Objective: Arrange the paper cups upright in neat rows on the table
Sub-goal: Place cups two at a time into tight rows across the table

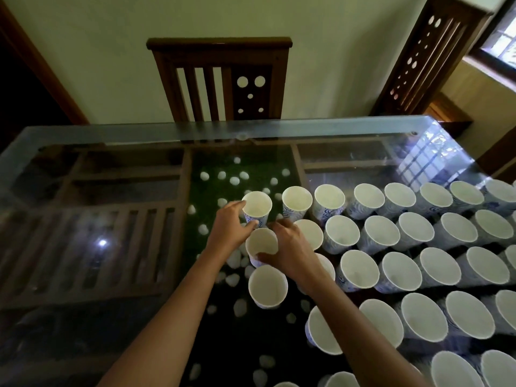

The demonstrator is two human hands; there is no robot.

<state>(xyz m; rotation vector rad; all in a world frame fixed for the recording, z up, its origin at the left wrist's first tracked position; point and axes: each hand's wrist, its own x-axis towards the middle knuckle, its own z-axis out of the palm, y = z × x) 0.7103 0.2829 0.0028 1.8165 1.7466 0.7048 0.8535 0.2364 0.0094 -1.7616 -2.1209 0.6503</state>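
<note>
Already in rows: paper cups (pixel 413 270) stand upright, mouths up, across the right half of the glass table (pixel 92 135), several lines deep and close-packed.
Left hand (pixel 230 224): fingers and thumb curled round the wall of the far-row end cup (pixel 257 206), just below its rim.
Right hand (pixel 290 244): thumb and fingers pinch the second-row end cup (pixel 261 245) near the top.
Weight: judged very light; the cups look empty.
Stiffness: thin paper walls likely dent under a hard squeeze, and the rolled rim is probably the firmest part.
Best hold: a light pinch on the upper wall, just under the rim.
Surface: glass looks slick, so a nudged cup may slide or tip.
Risk: neighbouring cups stand near both hands and could be knocked over.
Under the glass: white pebbles (pixel 234 180), out of reach.
</note>
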